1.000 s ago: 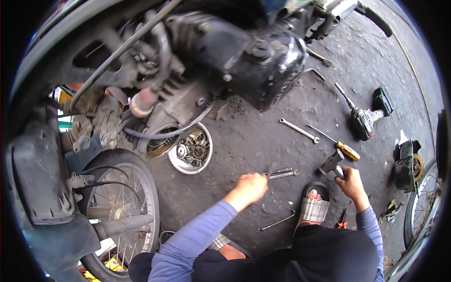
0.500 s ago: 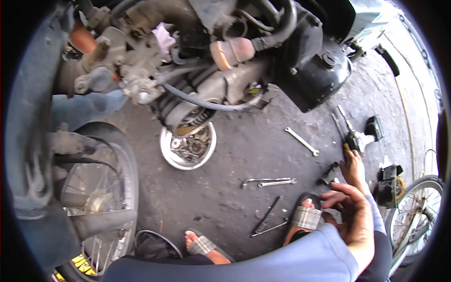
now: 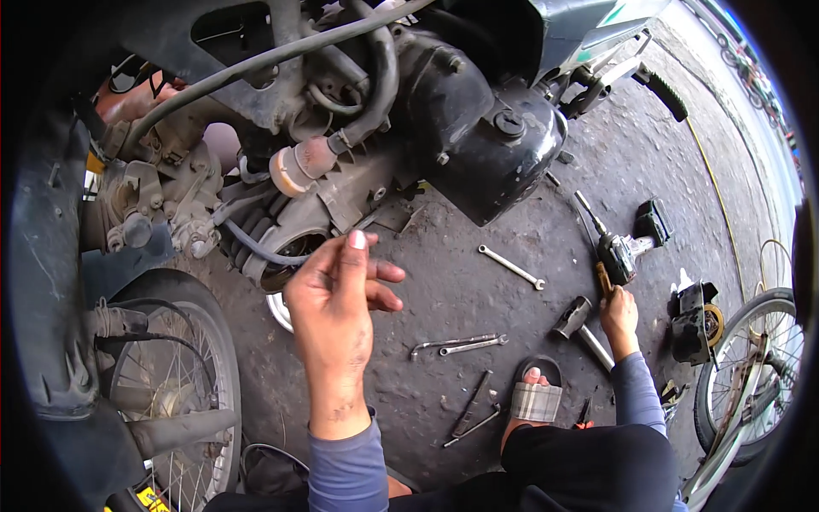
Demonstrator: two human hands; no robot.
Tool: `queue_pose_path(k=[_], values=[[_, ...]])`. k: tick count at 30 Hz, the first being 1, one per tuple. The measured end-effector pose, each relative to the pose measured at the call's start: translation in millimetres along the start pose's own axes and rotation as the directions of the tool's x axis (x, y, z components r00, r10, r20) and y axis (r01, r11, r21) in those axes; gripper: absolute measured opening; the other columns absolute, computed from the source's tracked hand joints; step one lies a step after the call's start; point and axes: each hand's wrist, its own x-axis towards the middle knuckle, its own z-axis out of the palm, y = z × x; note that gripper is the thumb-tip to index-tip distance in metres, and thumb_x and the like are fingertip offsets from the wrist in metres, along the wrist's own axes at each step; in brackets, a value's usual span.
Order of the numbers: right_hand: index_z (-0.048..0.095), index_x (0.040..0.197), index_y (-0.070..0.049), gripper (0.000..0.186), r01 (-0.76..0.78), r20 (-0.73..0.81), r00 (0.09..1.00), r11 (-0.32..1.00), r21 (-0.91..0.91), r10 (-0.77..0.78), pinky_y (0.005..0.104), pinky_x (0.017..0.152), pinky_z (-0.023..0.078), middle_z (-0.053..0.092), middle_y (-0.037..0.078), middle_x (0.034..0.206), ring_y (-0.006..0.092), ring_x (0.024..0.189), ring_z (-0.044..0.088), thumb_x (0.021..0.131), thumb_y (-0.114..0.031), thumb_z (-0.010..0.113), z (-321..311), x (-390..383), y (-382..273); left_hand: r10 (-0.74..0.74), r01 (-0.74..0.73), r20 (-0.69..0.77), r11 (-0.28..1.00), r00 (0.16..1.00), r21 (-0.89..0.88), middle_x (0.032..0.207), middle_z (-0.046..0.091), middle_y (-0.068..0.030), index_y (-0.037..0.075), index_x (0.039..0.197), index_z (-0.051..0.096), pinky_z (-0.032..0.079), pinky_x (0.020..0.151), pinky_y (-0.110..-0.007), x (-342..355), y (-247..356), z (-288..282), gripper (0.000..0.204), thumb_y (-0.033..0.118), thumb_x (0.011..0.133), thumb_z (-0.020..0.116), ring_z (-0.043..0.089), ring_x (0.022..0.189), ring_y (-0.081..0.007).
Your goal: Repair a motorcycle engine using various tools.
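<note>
- Right hand point(image 3: 620, 317): fingers clasped around the rear of the screwdriver point(image 3: 602, 276), its shaft pointing forward beside the drill point(image 3: 618, 259).
- Left hand point(image 3: 334, 288), farther off: fingers loosely parted, apparently empty.

Glossy black casing point(image 3: 503, 158) at upper centre; rough, matt ground point(image 3: 444, 299) across the middle; right of centre, shiny metal wrench point(image 3: 512, 267), duller metal hammer head point(image 3: 572, 317) and plastic-looking screwdriver handle point(image 3: 603, 278).
</note>
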Motion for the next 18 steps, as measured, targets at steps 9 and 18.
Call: queue_pose_path(k=[9,18], values=[[0.051,0.092,0.002,0.028,-0.131,0.205,0.975,0.966,0.224,0.085,0.0507,0.081,0.045,0.061,0.029,0.090,0.0455,0.090,0.058,0.076,-0.021,0.056,-22.3,8.6,-7.1,0.132,-0.125,-0.082,0.989,0.988,0.084,0.082,0.068,-0.0151,-0.006,0.106,0.061,0.050,0.052,-0.025,10.0,-26.0,12.6,0.040,0.032,0.095,0.058,0.064,0.059,-0.0147],[0.051,0.102,0.006,0.028,-0.177,0.441,0.872,0.702,0.690,-0.214,0.0334,0.069,0.044,0.050,0.013,0.076,0.0155,0.077,0.050,0.078,-0.008,0.053,-70.6,-26.0,-53.1,0.007,0.315,0.345,0.394,0.939,-0.864,0.118,0.056,-0.0193,-0.007,0.118,0.052,0.038,0.100,-0.049,94.8,-113.9,17.0,0.033,0.007,0.088,0.053,0.050,0.117,-0.0304]])
